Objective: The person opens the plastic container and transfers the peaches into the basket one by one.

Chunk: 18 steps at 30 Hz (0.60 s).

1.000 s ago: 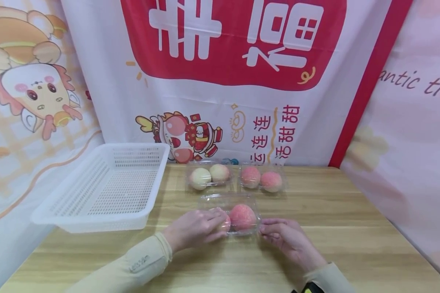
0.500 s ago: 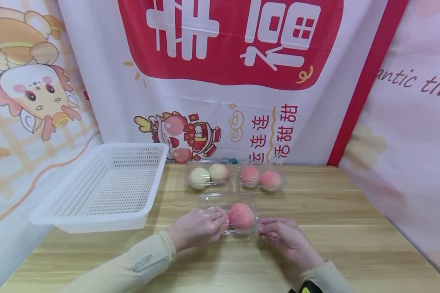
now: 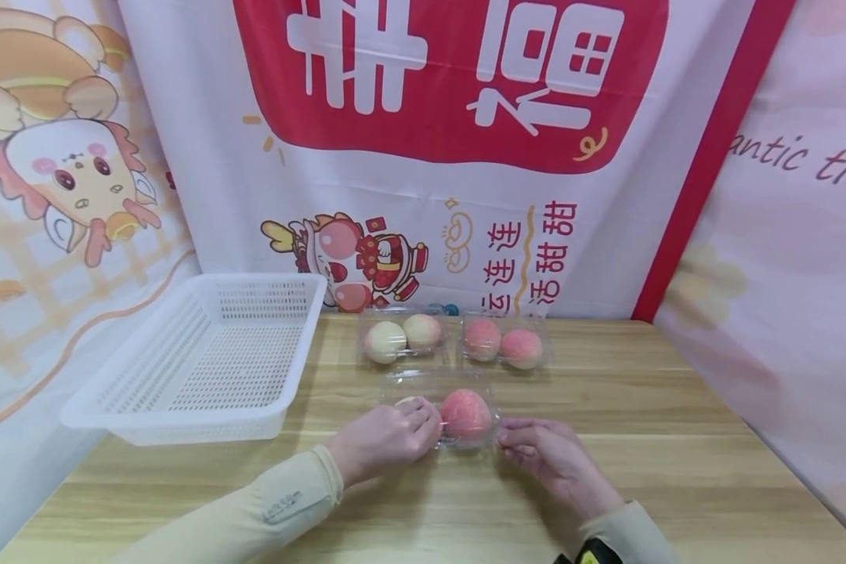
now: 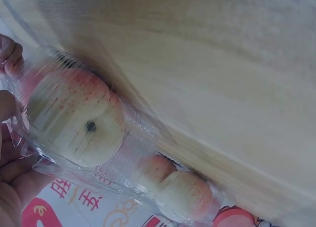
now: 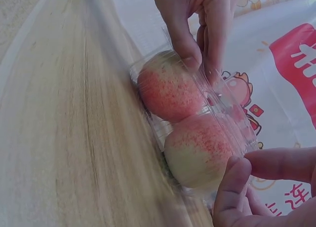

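Note:
A clear plastic clamshell box (image 3: 430, 381) holding two pink-blushed peaches lies on the table in front of the person. Its right peach (image 3: 467, 415) shows fully through the plastic, while my left hand (image 3: 381, 440) partly covers the left one. That hand pinches the box's rim at its left part, the thumb on the plastic in the right wrist view. At the right end of the box, my right hand (image 3: 553, 462) pinches the rim between thumb and index finger (image 5: 284, 163). Whether the lid is fully pressed down, I cannot tell.
Behind stand two more clear boxes, one with two pale peaches (image 3: 385, 342) and one with two pink peaches (image 3: 522, 348). A white perforated plastic basket (image 3: 299, 345) sits at the left. Printed cloth (image 3: 409, 188) hangs at the table's back edge.
My left hand has shifted slightly to the right along the box's rim, its fingers more bunched. My right hand keeps its place at the right end.

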Motion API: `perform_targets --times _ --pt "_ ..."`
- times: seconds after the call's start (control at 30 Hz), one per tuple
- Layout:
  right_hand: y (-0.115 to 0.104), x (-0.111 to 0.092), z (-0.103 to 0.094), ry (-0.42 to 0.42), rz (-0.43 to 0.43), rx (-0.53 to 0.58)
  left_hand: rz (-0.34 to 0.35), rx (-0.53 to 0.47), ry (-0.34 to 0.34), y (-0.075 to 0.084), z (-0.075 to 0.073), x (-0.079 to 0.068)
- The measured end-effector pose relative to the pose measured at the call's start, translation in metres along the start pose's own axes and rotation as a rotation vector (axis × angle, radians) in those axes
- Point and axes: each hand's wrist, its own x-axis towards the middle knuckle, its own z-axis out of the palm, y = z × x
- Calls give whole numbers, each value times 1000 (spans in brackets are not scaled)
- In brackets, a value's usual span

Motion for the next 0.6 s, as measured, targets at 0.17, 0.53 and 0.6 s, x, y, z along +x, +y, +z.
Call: perform_targets --times 0.17,0.53,0.6 --pt "2 1 4 47 -22 -11 13 46 -25 1 -1 2" --pt "3 2 11 101 -52 -15 -30 -9 -62 1 -4 6" --pt "3 2 11 85 -53 -11 -32 -10 -73 1 -4 7"
